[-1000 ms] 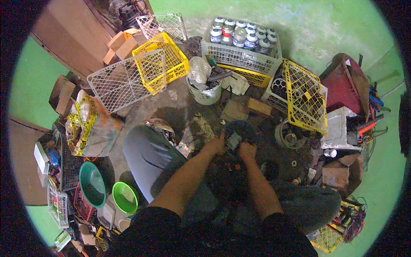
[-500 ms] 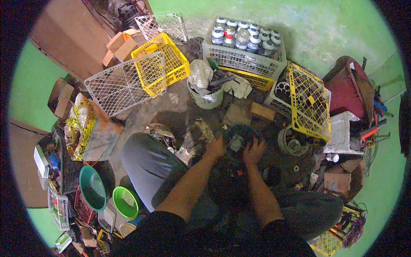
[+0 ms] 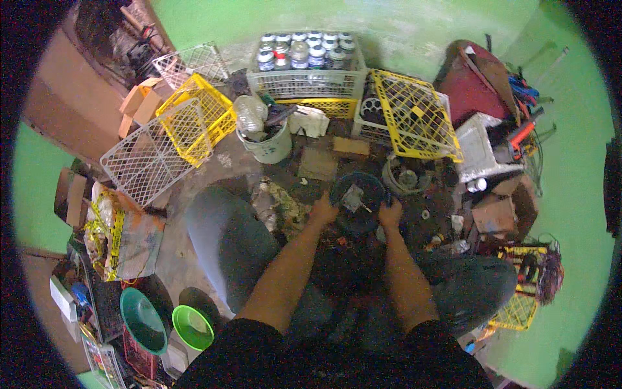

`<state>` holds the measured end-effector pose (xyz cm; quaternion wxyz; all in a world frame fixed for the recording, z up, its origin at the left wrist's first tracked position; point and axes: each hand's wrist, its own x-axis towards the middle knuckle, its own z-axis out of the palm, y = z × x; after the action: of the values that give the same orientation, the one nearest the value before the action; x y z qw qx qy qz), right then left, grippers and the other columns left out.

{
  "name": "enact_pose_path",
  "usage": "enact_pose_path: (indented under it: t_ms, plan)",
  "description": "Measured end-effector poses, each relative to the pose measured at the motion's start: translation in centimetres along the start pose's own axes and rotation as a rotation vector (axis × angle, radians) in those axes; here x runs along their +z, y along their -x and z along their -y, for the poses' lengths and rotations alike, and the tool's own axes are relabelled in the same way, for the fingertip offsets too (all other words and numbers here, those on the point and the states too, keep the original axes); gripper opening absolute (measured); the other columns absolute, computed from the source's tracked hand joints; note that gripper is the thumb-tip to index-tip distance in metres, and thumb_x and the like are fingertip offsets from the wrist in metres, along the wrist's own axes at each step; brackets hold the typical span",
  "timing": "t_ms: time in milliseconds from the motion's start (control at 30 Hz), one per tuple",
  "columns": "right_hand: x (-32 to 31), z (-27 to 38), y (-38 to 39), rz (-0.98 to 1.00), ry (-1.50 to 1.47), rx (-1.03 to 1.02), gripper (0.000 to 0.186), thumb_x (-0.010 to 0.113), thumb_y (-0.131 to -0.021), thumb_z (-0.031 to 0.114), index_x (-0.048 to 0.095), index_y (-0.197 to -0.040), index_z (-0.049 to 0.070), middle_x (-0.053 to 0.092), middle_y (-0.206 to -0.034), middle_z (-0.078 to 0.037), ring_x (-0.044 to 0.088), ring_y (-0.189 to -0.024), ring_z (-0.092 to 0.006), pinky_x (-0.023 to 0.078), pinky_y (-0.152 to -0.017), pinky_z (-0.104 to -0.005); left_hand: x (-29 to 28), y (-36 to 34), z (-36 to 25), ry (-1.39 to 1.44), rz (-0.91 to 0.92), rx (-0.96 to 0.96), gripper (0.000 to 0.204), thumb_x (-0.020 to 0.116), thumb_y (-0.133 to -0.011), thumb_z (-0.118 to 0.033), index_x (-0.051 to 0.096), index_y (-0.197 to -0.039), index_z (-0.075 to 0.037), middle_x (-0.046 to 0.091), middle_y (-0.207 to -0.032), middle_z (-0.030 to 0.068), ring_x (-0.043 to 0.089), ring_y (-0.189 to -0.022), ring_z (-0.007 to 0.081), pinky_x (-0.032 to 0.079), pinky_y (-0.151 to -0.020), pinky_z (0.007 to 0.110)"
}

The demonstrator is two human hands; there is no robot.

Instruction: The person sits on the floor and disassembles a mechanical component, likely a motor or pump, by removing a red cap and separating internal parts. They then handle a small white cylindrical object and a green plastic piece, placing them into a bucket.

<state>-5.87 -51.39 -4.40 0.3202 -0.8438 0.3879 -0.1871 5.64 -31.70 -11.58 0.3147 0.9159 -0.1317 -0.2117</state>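
Observation:
In front of me, between my knees, is a dark round basin (image 3: pixel 346 219). A small pale, flat piece (image 3: pixel 353 197) lies inside it, with a thin light bit beside that; I cannot make out what they are. My left hand (image 3: pixel 322 211) is closed on the basin's left rim. On the opposite side, my right hand (image 3: pixel 390 212) grips the right rim, the thumb side toward the inside. Just beyond the basin to the right stands a clear round tub (image 3: pixel 407 176) with something pale in it.
A white bucket (image 3: pixel 267 150) full of odds and ends stands ahead, near a crate of bottles (image 3: pixel 304 83). Yellow crate (image 3: pixel 414 117) leans at right. Green basins (image 3: pixel 144 321) sit at left. A tan block (image 3: pixel 350 147) lies on the floor.
My view has turned to the right. The right hand, earlier spread over the basin's inner right side, now holds its rim. The pale piece inside shows more fully.

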Motion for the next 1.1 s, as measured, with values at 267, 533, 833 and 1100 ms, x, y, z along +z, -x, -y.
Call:
enact_pose_path:
  t_ms: [267,533,833,1100]
  plan:
    - [-11.4,-12.9,-4.5,0.060,0.121,0.178,0.035,0.068,-0.079,0.022,0.069,-0.105,-0.001,0.072,-0.093,-0.022,0.069,-0.089,-0.0388,0.052,-0.078,-0.0436,0.4,5.1,-15.4,0.222,0.271,0.132,0.088,0.067,-0.083,-0.039,0.024,-0.151,-0.005,0.043,-0.142,0.0308,0.043,-0.132,0.0434,0.040,-0.107,0.050]
    - [-10.3,-14.8,1.9,0.097,0.105,0.206,0.042,0.068,-0.078,0.029,0.069,-0.108,-0.001,0.070,-0.106,-0.023,0.066,-0.100,-0.0391,0.051,-0.090,-0.0451,4.4,6.3,-12.1,0.010,0.151,-0.085,0.088,0.065,-0.084,-0.040,0.020,-0.153,-0.008,0.042,-0.143,0.0292,0.042,-0.131,0.0487,0.040,-0.107,0.049]
    - [-4.2,-13.5,4.7,0.668,0.353,0.126,0.078,0.075,-0.077,0.031,0.039,-0.143,0.008,0.043,-0.143,-0.024,0.054,-0.121,-0.0421,0.047,-0.101,-0.0498,4.5,6.3,-1.3,0.117,-0.102,-0.102,0.079,0.062,-0.084,-0.031,0.026,-0.151,-0.010,0.058,-0.127,0.0246,0.057,-0.116,0.0445,0.044,-0.100,0.050]
    - [-5.7,-12.3,4.6,0.570,0.421,0.110,0.100,0.078,-0.076,0.024,0.017,-0.154,0.016,0.024,-0.155,-0.026,0.049,-0.127,-0.0441,0.047,-0.101,-0.0549,5.9,7.0,-0.3,-0.029,-0.007,0.059,0.062,0.067,-0.075,-0.016,0.052,-0.133,-0.003,0.061,-0.122,0.0252,0.057,-0.114,0.0434,0.046,-0.099,0.048]
